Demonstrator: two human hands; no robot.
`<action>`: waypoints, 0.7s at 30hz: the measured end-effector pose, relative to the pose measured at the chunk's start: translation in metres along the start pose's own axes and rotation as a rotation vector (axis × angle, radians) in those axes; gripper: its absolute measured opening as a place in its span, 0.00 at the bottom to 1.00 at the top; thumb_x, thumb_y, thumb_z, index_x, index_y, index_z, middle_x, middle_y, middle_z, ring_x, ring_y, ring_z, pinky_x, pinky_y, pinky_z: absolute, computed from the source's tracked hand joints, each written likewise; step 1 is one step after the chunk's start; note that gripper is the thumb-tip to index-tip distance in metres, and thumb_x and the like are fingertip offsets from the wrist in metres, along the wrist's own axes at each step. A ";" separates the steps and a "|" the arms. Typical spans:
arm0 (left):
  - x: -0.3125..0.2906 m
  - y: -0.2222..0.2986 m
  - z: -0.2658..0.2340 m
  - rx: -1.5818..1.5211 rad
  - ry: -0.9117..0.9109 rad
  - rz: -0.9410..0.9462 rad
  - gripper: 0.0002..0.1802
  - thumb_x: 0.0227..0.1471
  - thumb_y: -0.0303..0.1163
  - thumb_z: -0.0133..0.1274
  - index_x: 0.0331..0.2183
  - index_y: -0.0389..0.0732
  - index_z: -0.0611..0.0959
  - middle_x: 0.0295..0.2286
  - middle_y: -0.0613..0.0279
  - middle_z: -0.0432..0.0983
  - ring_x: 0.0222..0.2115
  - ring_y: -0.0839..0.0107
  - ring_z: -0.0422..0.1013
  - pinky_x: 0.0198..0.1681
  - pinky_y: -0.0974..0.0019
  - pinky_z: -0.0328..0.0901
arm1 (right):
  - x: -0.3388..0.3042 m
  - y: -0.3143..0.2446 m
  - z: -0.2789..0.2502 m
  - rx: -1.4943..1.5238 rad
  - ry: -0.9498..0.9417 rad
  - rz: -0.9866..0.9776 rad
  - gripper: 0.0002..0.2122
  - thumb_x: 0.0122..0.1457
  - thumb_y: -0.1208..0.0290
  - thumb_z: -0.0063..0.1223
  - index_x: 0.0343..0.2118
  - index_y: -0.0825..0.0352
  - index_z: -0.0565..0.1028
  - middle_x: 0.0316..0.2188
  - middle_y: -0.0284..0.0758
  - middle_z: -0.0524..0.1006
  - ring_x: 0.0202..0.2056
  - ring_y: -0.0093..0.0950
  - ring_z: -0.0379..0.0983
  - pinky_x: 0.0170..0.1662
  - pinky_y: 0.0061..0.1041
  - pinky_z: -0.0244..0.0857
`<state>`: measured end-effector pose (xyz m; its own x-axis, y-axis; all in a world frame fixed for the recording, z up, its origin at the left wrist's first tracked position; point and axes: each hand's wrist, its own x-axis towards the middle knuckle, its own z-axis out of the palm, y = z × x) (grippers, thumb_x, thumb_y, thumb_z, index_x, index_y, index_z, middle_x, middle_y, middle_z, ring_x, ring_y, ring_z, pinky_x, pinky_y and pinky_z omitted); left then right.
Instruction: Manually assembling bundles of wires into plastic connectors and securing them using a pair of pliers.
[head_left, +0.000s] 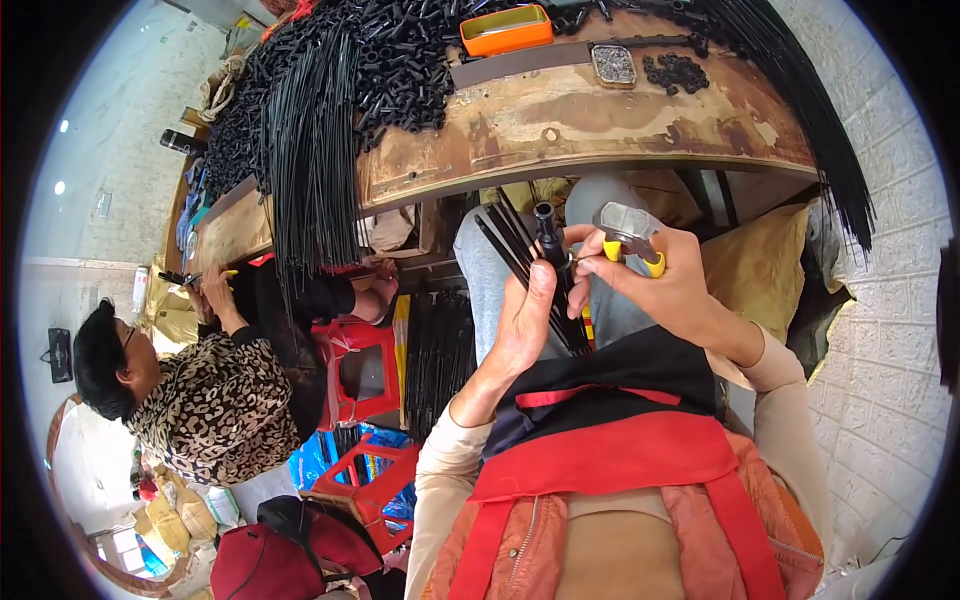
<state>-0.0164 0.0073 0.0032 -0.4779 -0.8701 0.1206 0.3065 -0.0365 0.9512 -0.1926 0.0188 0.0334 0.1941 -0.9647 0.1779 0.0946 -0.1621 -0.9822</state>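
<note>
My left hand (pixel 530 318) is closed around a black tubular fitting (pixel 548 232), held upright with its open end up. Several thin black rods (pixel 506 240) slant across my lap beside it, partly behind my fingers. Close by, my right hand (pixel 655 275) has its thumb and fingertips pinched at the fitting's side; anything tiny between them I cannot make out. Tucked in that same hand is a tool with a blocky grey metal head and yellow grips (pixel 628 222). My fingers hide part of it, so its exact kind does not show.
Ahead, a worn wooden bench (pixel 560 125) carries a heap of black fittings (pixel 400 75), long black rods (pixel 312 150) overhanging its edge, an orange tray (pixel 507 32) and a small tin of metal bits (pixel 613 66). At left, a co-worker (pixel 215 400) sits near red stools (pixel 362 372).
</note>
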 end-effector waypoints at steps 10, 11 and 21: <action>0.002 0.000 -0.002 0.011 -0.027 0.020 0.41 0.61 0.61 0.33 0.52 0.29 0.68 0.20 0.69 0.64 0.21 0.79 0.61 0.27 0.74 0.57 | 0.001 0.006 0.000 -0.138 0.023 -0.070 0.08 0.55 0.81 0.58 0.37 0.72 0.74 0.29 0.35 0.79 0.39 0.22 0.74 0.39 0.21 0.68; 0.003 -0.001 -0.003 0.010 -0.029 0.020 0.41 0.61 0.61 0.33 0.52 0.29 0.68 0.20 0.69 0.64 0.21 0.79 0.61 0.27 0.74 0.57 | 0.001 0.001 0.002 -0.010 0.024 0.025 0.07 0.54 0.83 0.57 0.36 0.72 0.74 0.30 0.37 0.79 0.48 0.28 0.72 0.45 0.25 0.67; 0.015 -0.004 -0.018 -0.204 -0.079 -0.065 0.50 0.55 0.67 0.37 0.60 0.31 0.58 0.17 0.69 0.61 0.17 0.80 0.57 0.22 0.75 0.53 | 0.018 -0.036 -0.021 -0.316 -0.214 0.305 0.07 0.62 0.70 0.48 0.35 0.69 0.69 0.17 0.31 0.72 0.18 0.18 0.68 0.22 0.21 0.60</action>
<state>-0.0099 -0.0151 -0.0041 -0.5623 -0.8220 0.0904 0.4290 -0.1965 0.8816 -0.2130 0.0027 0.0704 0.3663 -0.9191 -0.1453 -0.2923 0.0346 -0.9557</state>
